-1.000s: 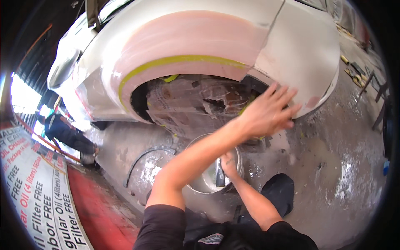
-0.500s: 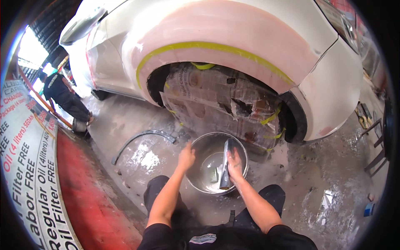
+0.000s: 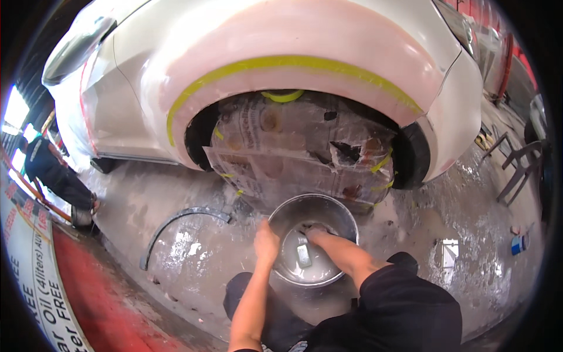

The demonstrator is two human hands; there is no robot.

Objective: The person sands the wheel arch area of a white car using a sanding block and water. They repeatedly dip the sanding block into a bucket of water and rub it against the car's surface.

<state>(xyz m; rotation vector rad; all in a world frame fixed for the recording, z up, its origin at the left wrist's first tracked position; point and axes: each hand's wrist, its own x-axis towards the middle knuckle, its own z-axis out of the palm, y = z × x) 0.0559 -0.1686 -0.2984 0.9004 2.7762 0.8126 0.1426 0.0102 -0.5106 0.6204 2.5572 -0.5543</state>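
Note:
A round metal basin (image 3: 356,234) with cloudy liquid in it stands on the wet floor between my knees. My left hand (image 3: 267,242) is closed at its left rim and appears to grip the edge. My right hand (image 3: 317,234) reaches down inside; its fingers are dark and partly hidden, so what they hold is unclear. Close below that hand, a small pale rectangular block (image 3: 303,256) lies in the basin. The long grey block seen earlier cannot be made out now.
A white car (image 3: 328,29) with sanded pinkish patches and yellow-green tape (image 3: 281,61) rises ahead. Paper sheeting (image 3: 275,158) covers its wheel. A curved dark trim strip (image 3: 176,226) lies left. Further off are a person (image 3: 50,170), a chair (image 3: 519,161) and a blue-and-white can (image 3: 519,244).
My right hand has lowered into the basin, and the long grey block it held is no longer visible. My left hand has come against the left rim. The view has shifted.

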